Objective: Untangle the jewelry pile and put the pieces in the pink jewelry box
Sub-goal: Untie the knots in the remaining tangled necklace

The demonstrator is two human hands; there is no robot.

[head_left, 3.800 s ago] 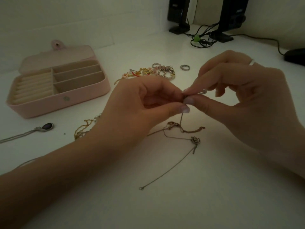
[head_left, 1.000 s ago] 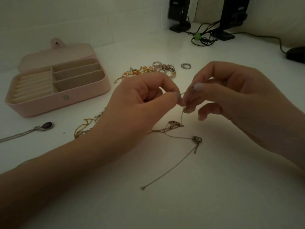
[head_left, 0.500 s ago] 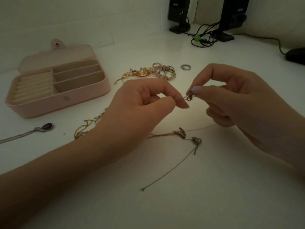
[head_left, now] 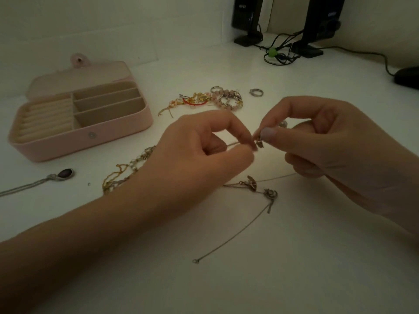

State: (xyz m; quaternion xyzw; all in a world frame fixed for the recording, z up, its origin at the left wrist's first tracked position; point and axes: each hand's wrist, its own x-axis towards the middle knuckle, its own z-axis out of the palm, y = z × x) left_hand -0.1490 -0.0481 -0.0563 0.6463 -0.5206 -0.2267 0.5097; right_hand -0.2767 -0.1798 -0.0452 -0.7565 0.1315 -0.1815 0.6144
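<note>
Pinching a thin chain (head_left: 235,143) between thumb and forefinger, the left hand (head_left: 199,152) hovers above the white tabletop (head_left: 294,268), while the right hand (head_left: 335,141) pinches a small charm (head_left: 259,144) at the chain's end, fingertips of both hands nearly touching. Below them, a fine necklace (head_left: 238,232) lies loose on the tabletop, with two small knotted charms (head_left: 260,189) near its upper end and a thin strand running toward the right hand. A gold beaded chain (head_left: 123,175) lies partly hidden under the left wrist. Farther back sits a heap of beaded bracelets and rings (head_left: 210,99), with a single silver ring (head_left: 256,92) just beside it. The pink jewelry box (head_left: 86,141) stands open at the left, its compartments holding nothing visible. A pendant with a dark stone (head_left: 65,173) lies in front of the box.
</note>
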